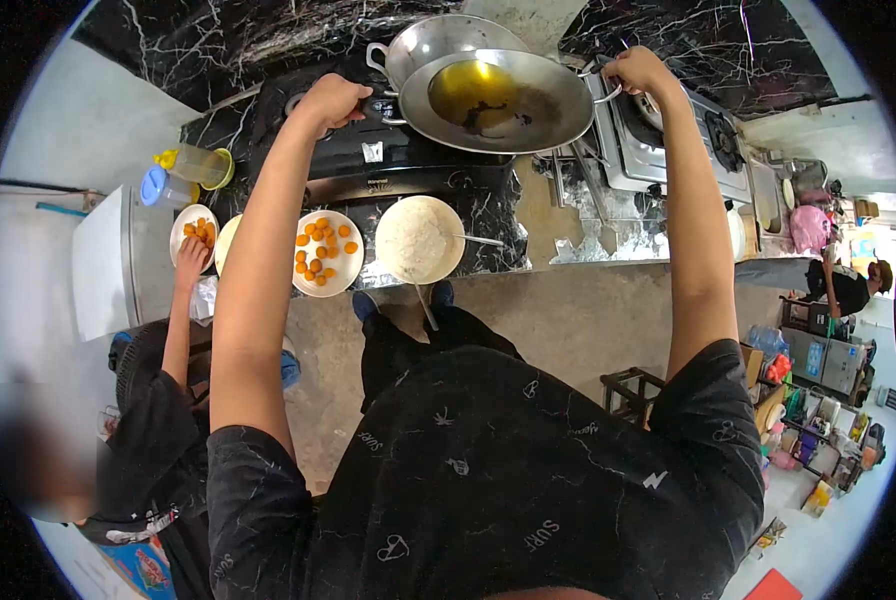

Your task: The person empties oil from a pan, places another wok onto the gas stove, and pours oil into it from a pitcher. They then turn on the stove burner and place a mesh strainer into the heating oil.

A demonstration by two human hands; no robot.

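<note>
A metal wok (560, 128) with yellowish oil and dark residue pooled inside is between my hands, overlapping the front of a second metal pan (408, 52). My left hand (334, 102) is closed at the wok's left loop handle; its fingertips are partly hidden. On the other side, my right hand (640, 72) has its fingers wrapped on the right handle, beside the white stove (628, 150). Nearer to me on the counter are a bowl of white flour (416, 238) with a spoon (480, 240) in it and a plate (343, 275) of small orange balls.
At left, another person's hand (192, 254) reaches into a smaller plate (178, 232) of orange balls. Plastic containers (168, 187) stand at the counter's left end. A dark stool (628, 392) is on the floor. Another person (848, 288) is at far right.
</note>
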